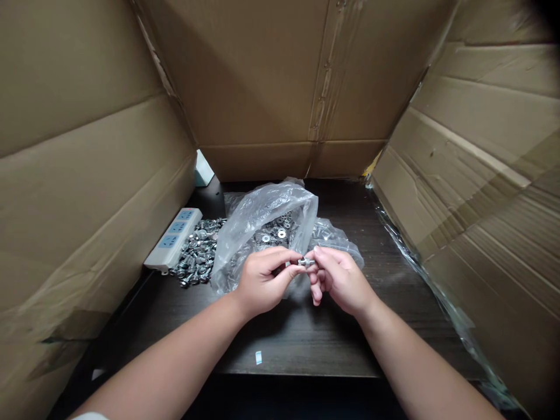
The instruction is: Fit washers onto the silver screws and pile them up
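Note:
A small silvery bolt [305,262] sits between my two hands, roughly level above the dark table. My left hand [265,280] pinches one end of it between thumb and forefinger. At the other end, my right hand [343,280] closes thumb and fingertips on it, with the lower fingers curled below. Whether a washer or nut is on the shank is too small to tell. Just beyond my hands lies an open clear plastic bag [238,233] with flat washers [282,233] inside. A heap of metal bolts [196,256] lies to its left.
A white power strip [172,236] borders the bolts on the left. Another clear bag [336,239] lies at right, its contents blurred. Cardboard walls [262,87] enclose the back and both sides of the table [394,309]. A paper scrap [258,357] lies near the front edge.

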Available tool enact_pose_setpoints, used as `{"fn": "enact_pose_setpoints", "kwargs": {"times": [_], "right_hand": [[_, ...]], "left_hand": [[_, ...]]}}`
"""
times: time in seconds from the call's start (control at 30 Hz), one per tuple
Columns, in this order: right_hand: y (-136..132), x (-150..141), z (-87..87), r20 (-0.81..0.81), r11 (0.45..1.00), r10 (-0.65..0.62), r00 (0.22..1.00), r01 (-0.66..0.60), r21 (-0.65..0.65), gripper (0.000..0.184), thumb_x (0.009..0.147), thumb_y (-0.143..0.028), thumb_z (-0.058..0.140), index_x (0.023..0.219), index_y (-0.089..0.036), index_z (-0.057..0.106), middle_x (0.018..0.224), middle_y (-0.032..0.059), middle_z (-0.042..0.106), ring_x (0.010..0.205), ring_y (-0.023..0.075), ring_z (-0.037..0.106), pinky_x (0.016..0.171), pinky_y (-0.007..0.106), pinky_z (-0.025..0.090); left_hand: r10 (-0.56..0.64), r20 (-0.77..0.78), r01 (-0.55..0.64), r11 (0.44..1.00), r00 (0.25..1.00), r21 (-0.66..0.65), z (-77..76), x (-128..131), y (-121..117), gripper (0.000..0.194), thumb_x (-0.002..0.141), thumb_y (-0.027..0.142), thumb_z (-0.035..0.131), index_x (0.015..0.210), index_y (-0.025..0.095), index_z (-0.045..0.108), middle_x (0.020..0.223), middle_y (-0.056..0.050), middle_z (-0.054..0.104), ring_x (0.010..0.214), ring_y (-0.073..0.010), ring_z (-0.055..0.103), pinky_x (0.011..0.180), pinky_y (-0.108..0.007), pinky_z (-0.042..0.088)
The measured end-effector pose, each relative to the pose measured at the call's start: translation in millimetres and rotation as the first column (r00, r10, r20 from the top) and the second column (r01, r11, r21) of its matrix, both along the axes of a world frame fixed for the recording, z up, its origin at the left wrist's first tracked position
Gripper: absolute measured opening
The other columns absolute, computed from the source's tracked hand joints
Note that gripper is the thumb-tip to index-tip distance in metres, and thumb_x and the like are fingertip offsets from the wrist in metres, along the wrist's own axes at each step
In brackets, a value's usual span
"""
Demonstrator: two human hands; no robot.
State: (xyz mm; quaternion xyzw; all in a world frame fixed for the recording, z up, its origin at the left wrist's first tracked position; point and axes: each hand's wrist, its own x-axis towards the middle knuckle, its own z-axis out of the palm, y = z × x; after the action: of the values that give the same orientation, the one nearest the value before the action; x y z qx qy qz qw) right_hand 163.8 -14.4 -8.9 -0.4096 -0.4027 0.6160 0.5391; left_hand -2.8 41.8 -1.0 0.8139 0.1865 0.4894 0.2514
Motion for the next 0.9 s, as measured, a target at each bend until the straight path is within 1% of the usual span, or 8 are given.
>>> {"fn": "enact_pose_setpoints", "kwargs": {"times": [0.1,0.2,0.23,0.37,0.47,0.6,0.83,0.9], "right_hand": [[-2.3,1.4,0.8,-0.004,0.996,0.002,1.000,-0.002,0.087,0.023,0.086,-0.037,0.065,0.099,-0.018,0.062,0.072,-0.0018,0.061,0.043,0.0108,0.061,0.042,0.024,0.053],[-4.4,2.0,1.5,0.007,0.986,-0.014,1.000,0.013,0.163,0.024,0.083,-0.029,0.071,0.104,-0.021,0.063,0.087,0.0007,0.065,0.048,0.0104,0.065,0.045,0.023,0.053],[-4.7,1.9,1.7,0.018,0.984,-0.023,1.000,0.019,0.178,0.023,0.082,-0.027,0.071,0.103,-0.021,0.064,0.087,0.0012,0.066,0.049,0.0103,0.065,0.046,0.022,0.052],[-4.4,0.8,3.0,0.066,0.984,-0.047,0.997,0.034,0.175,0.021,0.081,-0.028,0.072,0.099,-0.017,0.066,0.072,-0.0002,0.066,0.047,0.0101,0.063,0.046,0.021,0.051],[-4.2,0.4,5.0,0.085,0.987,-0.054,0.995,0.040,0.159,0.021,0.081,-0.030,0.072,0.096,-0.015,0.066,0.070,-0.0002,0.066,0.045,0.0094,0.062,0.045,0.020,0.050],[-4.0,1.5,6.9,0.097,0.987,-0.048,0.994,0.033,0.159,0.022,0.081,-0.030,0.072,0.095,-0.014,0.067,0.069,0.0003,0.066,0.044,0.0097,0.062,0.045,0.021,0.050],[-3.0,3.7,5.4,0.093,0.987,-0.043,0.995,0.028,0.157,0.021,0.082,-0.031,0.071,0.094,-0.015,0.067,0.071,0.0006,0.066,0.045,0.0098,0.061,0.045,0.022,0.050],[-2.7,3.6,5.6,0.099,0.988,-0.047,0.994,0.032,0.154,0.021,0.082,-0.032,0.071,0.094,-0.014,0.066,0.069,0.0000,0.066,0.045,0.0099,0.061,0.045,0.022,0.050]], "left_hand": [[0.041,0.036,-0.036,0.991,0.999,-0.128,2.9,0.9,-1.4,0.005,0.078,0.015,0.072,0.082,0.015,0.073,0.073,-0.003,0.072,0.063,-0.0109,0.066,0.059,-0.018,0.052],[0.047,0.070,-0.029,0.972,0.996,-0.232,3.2,1.4,-2.6,0.005,0.077,0.016,0.073,0.082,0.016,0.074,0.075,-0.003,0.074,0.065,-0.0110,0.067,0.060,-0.018,0.053],[0.049,0.074,-0.028,0.965,0.996,-0.259,2.8,1.6,-2.9,0.005,0.076,0.017,0.073,0.081,0.016,0.075,0.075,-0.003,0.074,0.065,-0.0113,0.067,0.060,-0.018,0.053],[0.050,0.059,-0.026,0.938,0.997,-0.346,0.3,2.4,-3.4,0.008,0.074,0.020,0.075,0.080,0.015,0.076,0.075,-0.005,0.074,0.064,-0.0135,0.068,0.058,-0.020,0.054],[0.041,0.043,-0.021,0.923,0.998,-0.384,-0.6,2.4,-3.4,0.010,0.073,0.021,0.076,0.080,0.014,0.076,0.075,-0.007,0.074,0.064,-0.0151,0.068,0.058,-0.022,0.055],[0.020,0.038,-0.005,0.934,0.999,-0.358,0.2,1.5,-3.1,0.013,0.074,0.021,0.076,0.083,0.013,0.076,0.077,-0.008,0.074,0.065,-0.0162,0.069,0.058,-0.023,0.056],[-0.006,-0.011,0.004,0.977,1.000,-0.212,2.3,1.1,-1.0,0.011,0.078,0.017,0.072,0.088,0.014,0.075,0.079,-0.008,0.075,0.068,-0.0154,0.070,0.060,-0.022,0.056],[-0.020,-0.027,0.016,0.989,0.999,-0.150,1.9,0.5,0.7,0.012,0.078,0.016,0.071,0.089,0.014,0.074,0.080,-0.008,0.075,0.069,-0.0151,0.070,0.062,-0.023,0.056]]}}
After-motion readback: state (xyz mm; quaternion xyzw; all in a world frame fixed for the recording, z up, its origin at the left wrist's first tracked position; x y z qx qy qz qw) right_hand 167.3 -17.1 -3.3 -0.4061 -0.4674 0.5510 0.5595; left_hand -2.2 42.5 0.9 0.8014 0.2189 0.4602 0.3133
